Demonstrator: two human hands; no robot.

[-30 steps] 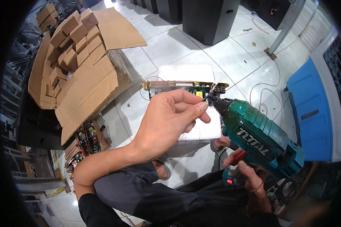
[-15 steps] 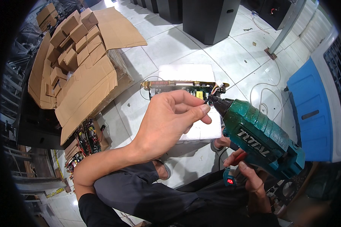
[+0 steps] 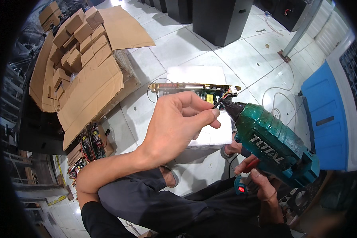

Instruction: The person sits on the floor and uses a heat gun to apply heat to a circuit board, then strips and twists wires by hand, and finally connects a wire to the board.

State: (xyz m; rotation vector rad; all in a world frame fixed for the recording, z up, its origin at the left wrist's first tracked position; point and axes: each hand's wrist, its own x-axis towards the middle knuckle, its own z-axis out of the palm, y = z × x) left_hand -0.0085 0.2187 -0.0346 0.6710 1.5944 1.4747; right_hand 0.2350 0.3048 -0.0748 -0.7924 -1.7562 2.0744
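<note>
My left hand [image 3: 176,123] pinches a thin black wire [image 3: 217,105] between thumb and fingertips, above a circuit board [image 3: 210,98]. My right hand [image 3: 262,184] is wrapped round the handle of a teal glue gun [image 3: 275,144] with a red trigger. Its dark nozzle points up and left, close to my left fingertips at the board's right end; whether it touches the wire I cannot tell. Coloured wires with a small white plug [image 3: 233,90] stand up beside the nozzle tip. The board lies on a white foam block [image 3: 196,73], and my left hand hides part of it.
At the left stands an open carton [image 3: 91,93] of small brown boxes, with more circuit boards [image 3: 92,142] below it. Black cabinets [image 3: 218,20] stand at the back. A blue-and-white plastic crate [image 3: 325,119] is at the right, near a loose pale cable [image 3: 279,93].
The coloured wires and white plug show a little farther right and stand clearer of the nozzle. Both hands and the glue gun have hardly moved.
</note>
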